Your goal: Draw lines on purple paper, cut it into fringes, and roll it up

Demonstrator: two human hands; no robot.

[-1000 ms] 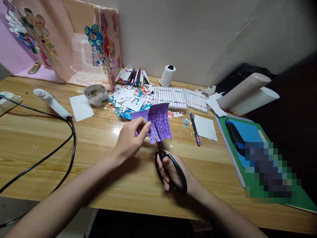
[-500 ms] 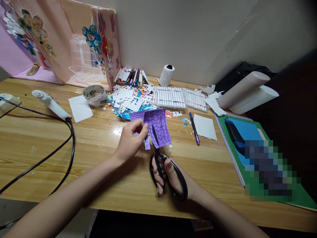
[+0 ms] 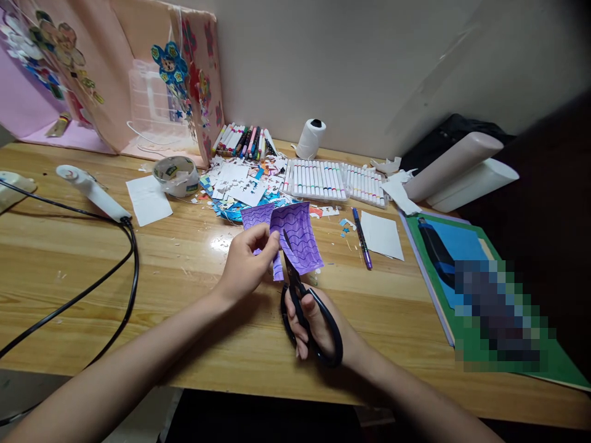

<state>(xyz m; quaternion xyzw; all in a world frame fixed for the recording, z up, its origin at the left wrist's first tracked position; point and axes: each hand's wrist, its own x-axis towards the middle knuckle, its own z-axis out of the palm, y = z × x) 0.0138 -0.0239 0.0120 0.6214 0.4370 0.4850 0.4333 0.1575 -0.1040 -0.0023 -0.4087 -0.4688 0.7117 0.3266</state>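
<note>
Between thumb and fingers, my left hand (image 3: pixel 247 261) pinches a purple sheet of paper (image 3: pixel 300 234) marked with dark wavy lines. A narrow strip of the paper hangs below that hand's fingertips. My right hand (image 3: pixel 314 323) has its thumb and fingers through the black handles of a pair of scissors (image 3: pixel 292 271). The blades point away from me and lie across the paper, one in front of it and part of the other hidden. Both hands are just above the wooden table (image 3: pixel 207 344).
Paper scraps (image 3: pixel 240 184) are heaped behind the hands, near loose markers (image 3: pixel 244 141), a marker case (image 3: pixel 318 179) and a thread spool (image 3: pixel 311 138). Left are a tape roll (image 3: pixel 175 175) and a corded white tool (image 3: pixel 95 194). A purple pen (image 3: pixel 361 239), white paper (image 3: pixel 381 235) and green board (image 3: pixel 489 240) lie right.
The scissor handles have come closer together and the blades have narrowed on the purple paper. The paper's lower right part now bends outward a little. My left hand keeps its pinch.
</note>
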